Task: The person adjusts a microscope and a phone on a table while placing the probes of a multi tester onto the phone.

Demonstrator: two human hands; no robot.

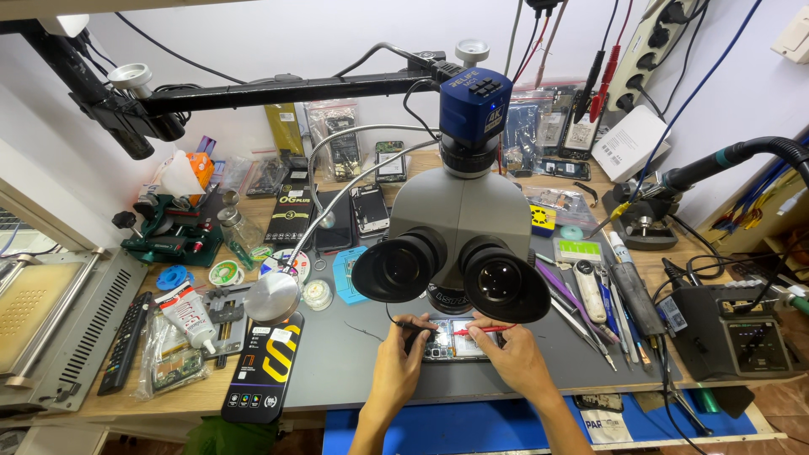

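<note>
under the grey stereo microscope (459,227), the left hand (403,358) pinches a thin black probe (411,324) and the right hand (514,358) a red probe (482,329) on the already opened phone (455,345), not yet reassembled.

Two hands (396,371), two probes (413,325), seemingly one phone (455,345).

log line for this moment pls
left hand: black probe on opened phone | right hand: red probe | under microscope

The room is bright with soft, even light. Shadows under the microscope (459,244) are faint. The picture is sharp, but the table (354,371) edges and walls bend at the corners
</note>
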